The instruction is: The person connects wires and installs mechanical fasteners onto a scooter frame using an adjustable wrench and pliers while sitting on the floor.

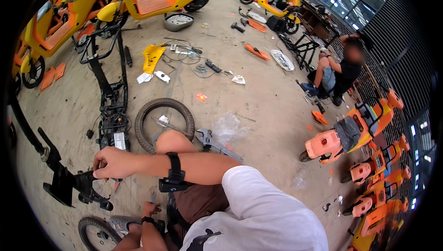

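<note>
My right hand (114, 162) reaches across to the left with thumb and fingertips pinched together. They meet at the end of a black metal frame part (83, 183), and what lies between them is too small to make out. On that forearm a black strapped device (174, 177) is worn. Low in the view, beside my brown shorts, my left hand (151, 208) has its fingers curled; whatever they hold is hidden. A small wheel (99, 235) lies by my sandalled foot. Past my knee are a loose tyre (143, 108) and a large adjustable wrench (226, 151).
A bare black scooter frame (110, 94) stretches away at left. Yellow and orange scooters (161, 0) stand at the back, more (332, 142) at right. A person (346, 69) sits at far right. A yellow panel (152, 57), wires and clear plastic (228, 129) litter the floor.
</note>
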The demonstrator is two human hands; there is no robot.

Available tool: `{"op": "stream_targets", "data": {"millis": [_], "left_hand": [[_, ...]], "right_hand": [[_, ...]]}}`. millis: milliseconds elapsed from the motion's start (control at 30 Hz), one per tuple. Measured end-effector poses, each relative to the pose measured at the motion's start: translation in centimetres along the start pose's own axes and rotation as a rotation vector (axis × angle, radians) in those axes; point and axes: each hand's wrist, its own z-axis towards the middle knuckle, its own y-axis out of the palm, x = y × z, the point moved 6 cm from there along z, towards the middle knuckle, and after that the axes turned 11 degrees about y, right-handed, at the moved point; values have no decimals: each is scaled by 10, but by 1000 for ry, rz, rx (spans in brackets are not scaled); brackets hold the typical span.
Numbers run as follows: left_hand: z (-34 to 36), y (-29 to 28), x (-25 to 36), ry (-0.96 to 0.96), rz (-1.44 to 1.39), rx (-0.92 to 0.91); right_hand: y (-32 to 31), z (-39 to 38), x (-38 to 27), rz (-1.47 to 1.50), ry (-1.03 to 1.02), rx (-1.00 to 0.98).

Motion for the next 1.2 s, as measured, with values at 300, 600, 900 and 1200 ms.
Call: {"op": "stream_targets", "data": {"millis": [300,600,900,1200], "left_hand": [[-102,-37,147,284,-164,-104],[-294,-123,286,874,-414,365],[-327,-108,315,1188,-240,701],[-310,-118,298,1106,-447,803]], "right_hand": [[3,2,17,96,-30,-68],[-1,-25,-20,343,57,-81],[5,-18,-7,149,117,-39],[22,-12,-4,177,125,-128]]}}
